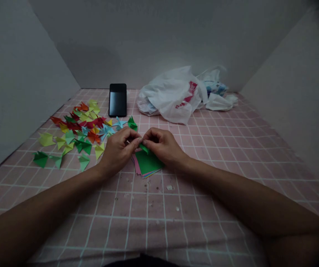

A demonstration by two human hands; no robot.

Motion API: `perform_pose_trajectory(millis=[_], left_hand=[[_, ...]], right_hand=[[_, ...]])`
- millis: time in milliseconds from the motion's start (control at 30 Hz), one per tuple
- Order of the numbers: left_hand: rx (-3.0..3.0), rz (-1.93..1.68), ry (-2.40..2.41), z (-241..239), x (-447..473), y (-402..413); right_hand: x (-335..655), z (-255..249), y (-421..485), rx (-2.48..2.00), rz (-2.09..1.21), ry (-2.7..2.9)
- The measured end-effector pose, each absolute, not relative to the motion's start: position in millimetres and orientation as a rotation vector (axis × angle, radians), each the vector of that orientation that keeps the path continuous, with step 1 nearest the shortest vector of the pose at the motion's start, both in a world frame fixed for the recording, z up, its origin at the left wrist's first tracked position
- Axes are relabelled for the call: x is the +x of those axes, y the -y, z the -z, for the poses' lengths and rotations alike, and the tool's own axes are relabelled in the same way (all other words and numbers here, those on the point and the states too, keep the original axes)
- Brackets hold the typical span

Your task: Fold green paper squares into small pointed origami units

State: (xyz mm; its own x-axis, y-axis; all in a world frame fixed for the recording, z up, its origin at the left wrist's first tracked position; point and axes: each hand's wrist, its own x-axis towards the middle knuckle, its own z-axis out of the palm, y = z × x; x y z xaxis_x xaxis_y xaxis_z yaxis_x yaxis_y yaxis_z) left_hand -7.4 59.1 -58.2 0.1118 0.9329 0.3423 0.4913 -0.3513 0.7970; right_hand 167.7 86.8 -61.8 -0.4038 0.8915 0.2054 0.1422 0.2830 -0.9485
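Observation:
My left hand (119, 149) and my right hand (162, 145) meet at the middle of the pink checked cloth (204, 178). Both pinch a small folded green paper piece (144, 148) between their fingertips. Right under them lies a small stack of square coloured papers (147, 164) with a green sheet on top and pink edges showing at its left. To the left, several folded paper shapes (77, 133) in red, yellow, green, blue and orange are scattered over the cloth.
A black phone (117, 99) lies flat at the back. Crumpled white plastic bags (180, 94) sit at the back right. Plain walls close in the left, back and right sides. Small crumbs (170, 187) dot the cloth near me.

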Motion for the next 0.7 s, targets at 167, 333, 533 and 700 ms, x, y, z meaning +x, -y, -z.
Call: perform_pose_trajectory(millis=[167, 333, 533, 700], left_hand=[[1.657, -1.212, -1.305, 60, -3, -59], [1.403, -1.173, -1.243, 59, 4, -57], [1.315, -1.177, -1.244, 60, 5, -57], [1.308, -1.181, -1.237, 58, 5, -56]], right_hand=[[167, 65, -87, -0.953, -1.127, 1.659], [165, 69, -86, -0.936, -1.115, 1.640], [164, 73, -84, -0.922, -1.203, 1.616], [164, 72, -85, -0.935, -1.218, 1.614]])
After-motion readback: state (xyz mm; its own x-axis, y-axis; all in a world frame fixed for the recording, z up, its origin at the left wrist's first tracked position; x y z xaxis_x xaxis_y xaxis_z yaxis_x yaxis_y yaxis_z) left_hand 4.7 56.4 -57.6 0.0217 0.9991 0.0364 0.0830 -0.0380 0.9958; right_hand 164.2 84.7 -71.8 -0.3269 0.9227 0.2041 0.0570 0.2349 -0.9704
